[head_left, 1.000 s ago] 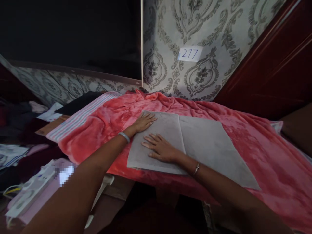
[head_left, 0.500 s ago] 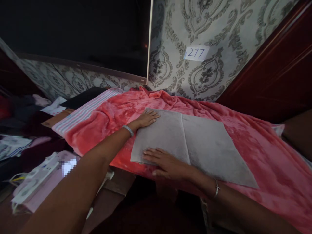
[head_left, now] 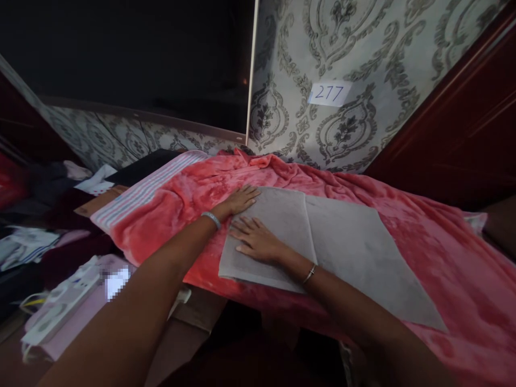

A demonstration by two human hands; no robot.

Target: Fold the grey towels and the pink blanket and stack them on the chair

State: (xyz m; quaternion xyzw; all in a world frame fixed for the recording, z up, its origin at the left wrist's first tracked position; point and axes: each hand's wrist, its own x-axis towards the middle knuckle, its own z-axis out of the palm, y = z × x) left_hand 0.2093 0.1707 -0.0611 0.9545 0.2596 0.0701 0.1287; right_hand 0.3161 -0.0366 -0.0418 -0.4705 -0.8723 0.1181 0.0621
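A grey cloth (head_left: 346,231), its left part folded over in a layer, lies spread on a pink-red plush blanket (head_left: 161,215). My left hand (head_left: 242,200) rests flat at the cloth's upper left corner, fingers stretched out. Lower down, my right hand (head_left: 258,239) lies with spread fingers on the folded part, near its left edge. Neither hand grasps anything. A band circles each wrist.
Behind the blanket stands a large dark screen (head_left: 129,59) against patterned wallpaper (head_left: 278,107), which bears a paper labelled 277 (head_left: 329,93). At the left are a white power strip (head_left: 60,306) and piled clothes (head_left: 28,244). Dark red wood (head_left: 451,118) rises at the right.
My right hand has moved up and away from the cloth's near edge, closer to my left hand. My left hand stays at the upper left corner. The camera view has shifted slightly.
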